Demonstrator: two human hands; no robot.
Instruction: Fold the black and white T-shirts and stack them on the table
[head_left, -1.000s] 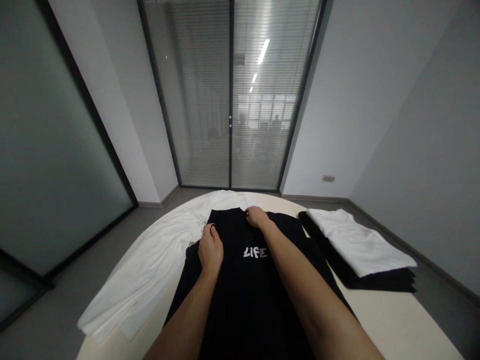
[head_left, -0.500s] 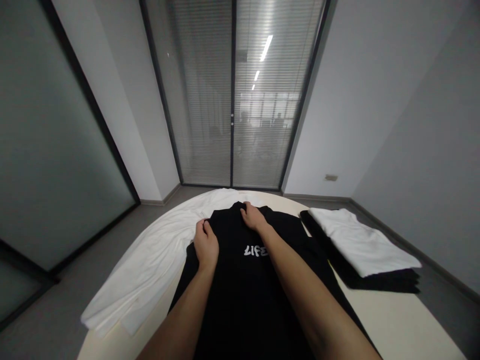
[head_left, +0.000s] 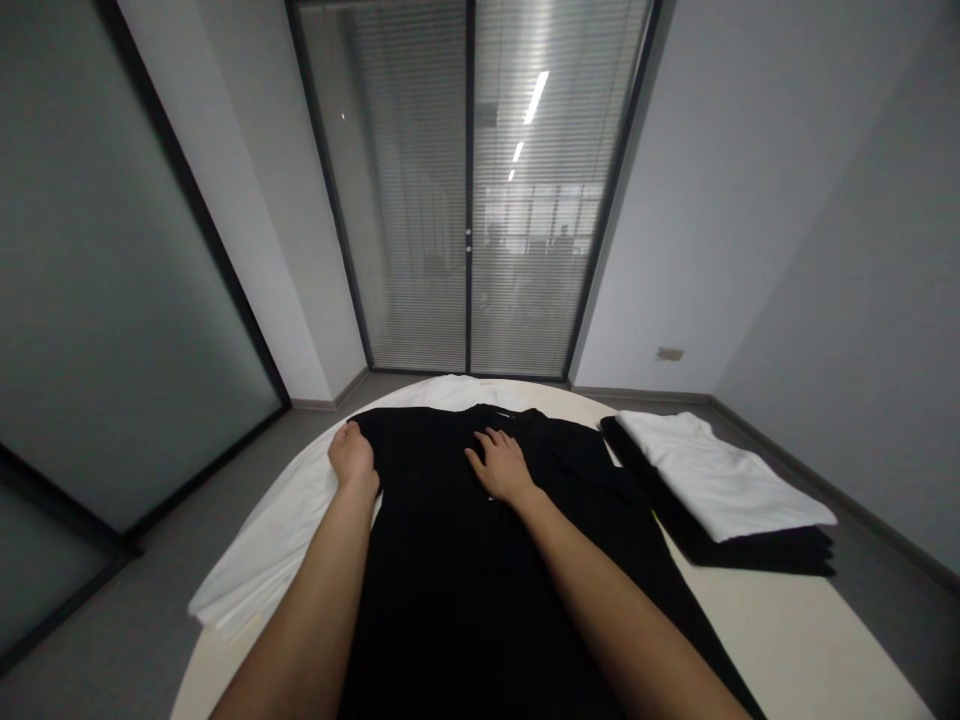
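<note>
A black T-shirt (head_left: 450, 580) lies spread over the table in front of me, its collar toward the far edge. At its left sleeve side, my left hand (head_left: 352, 456) is closed on the sleeve, pulled out to the left. My right hand (head_left: 502, 464) rests flat on the shirt below the collar, fingers spread, covering most of the white print. White fabric (head_left: 274, 540) lies under and beside the black shirt on the left.
On the right of the pale table (head_left: 810, 630) sits a stack of folded black garments (head_left: 757, 553) with a folded white garment (head_left: 720, 480) on top. Beyond the table stand glass doors with blinds (head_left: 525, 270) and grey walls.
My left hand has moved left, drawing the sleeve out over the white fabric. My right hand has let go near the collar and come down flat onto the print.
</note>
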